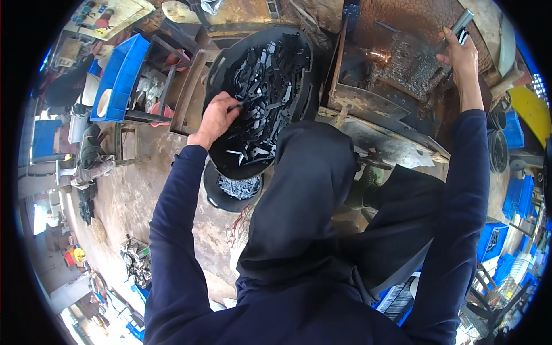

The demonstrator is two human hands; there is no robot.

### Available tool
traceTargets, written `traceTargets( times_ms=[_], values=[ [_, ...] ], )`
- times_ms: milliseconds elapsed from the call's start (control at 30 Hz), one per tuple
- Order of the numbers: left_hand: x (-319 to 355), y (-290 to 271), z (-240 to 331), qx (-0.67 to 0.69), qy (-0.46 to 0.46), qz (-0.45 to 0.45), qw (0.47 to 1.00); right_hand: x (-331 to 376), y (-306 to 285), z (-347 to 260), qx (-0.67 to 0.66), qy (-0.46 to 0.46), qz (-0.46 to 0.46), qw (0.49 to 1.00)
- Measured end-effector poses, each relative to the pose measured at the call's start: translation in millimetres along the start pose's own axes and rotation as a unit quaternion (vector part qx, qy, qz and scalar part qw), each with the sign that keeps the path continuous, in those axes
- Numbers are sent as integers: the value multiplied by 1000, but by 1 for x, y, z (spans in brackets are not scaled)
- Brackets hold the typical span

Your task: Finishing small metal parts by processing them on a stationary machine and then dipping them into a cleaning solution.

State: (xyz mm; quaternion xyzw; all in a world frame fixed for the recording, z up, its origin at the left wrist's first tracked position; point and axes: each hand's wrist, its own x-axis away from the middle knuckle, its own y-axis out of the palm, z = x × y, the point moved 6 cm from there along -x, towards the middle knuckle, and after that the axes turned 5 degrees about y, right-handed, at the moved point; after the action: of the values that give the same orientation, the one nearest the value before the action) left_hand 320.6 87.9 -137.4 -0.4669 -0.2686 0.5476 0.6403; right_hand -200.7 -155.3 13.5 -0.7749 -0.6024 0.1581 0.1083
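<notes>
My left hand (217, 118) is closed on a thin dark metal piece (236, 107) at the left side of a large black tub (214, 80). Many flat, narrow metal pieces (261, 118), black and grey, lie heaped inside that tub. Up at the far right, my right hand (462, 56) curls beside a grey metal tube (462, 21), its fingers seemingly around the lower end. A small black-and-white item (463, 37) shows by its knuckles; I cannot make out its kind. Below this hand is a wet, brown metal tray (368, 98) with a rough dark block (411, 66) in it.
Under the big tub stands a smaller black tub (211, 202) with silvery pieces. Blue plastic bins (122, 77) rest on a rack at the left. More blue bins (519, 195) line the right side. My knees are between the tub and the tray's metal stand.
</notes>
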Motion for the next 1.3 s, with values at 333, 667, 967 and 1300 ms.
traceTargets(
  times_ms=[333,667,967,1300],
  values=[
    [26,-16,8,121,-240,17,963,5,-4,-3,-3,-7,-8,1000],
    [25,8,17,-76,-242,-68,965,7,-2,-3,-13,9,-7,1000],
    [19,3,14,-31,-111,18,993,0,-2,2,-16,-2,-14,1000],
    [-1,-11,43,320,-202,35,925,13,1,-6,-6,-4,-6,1000]
  ],
)
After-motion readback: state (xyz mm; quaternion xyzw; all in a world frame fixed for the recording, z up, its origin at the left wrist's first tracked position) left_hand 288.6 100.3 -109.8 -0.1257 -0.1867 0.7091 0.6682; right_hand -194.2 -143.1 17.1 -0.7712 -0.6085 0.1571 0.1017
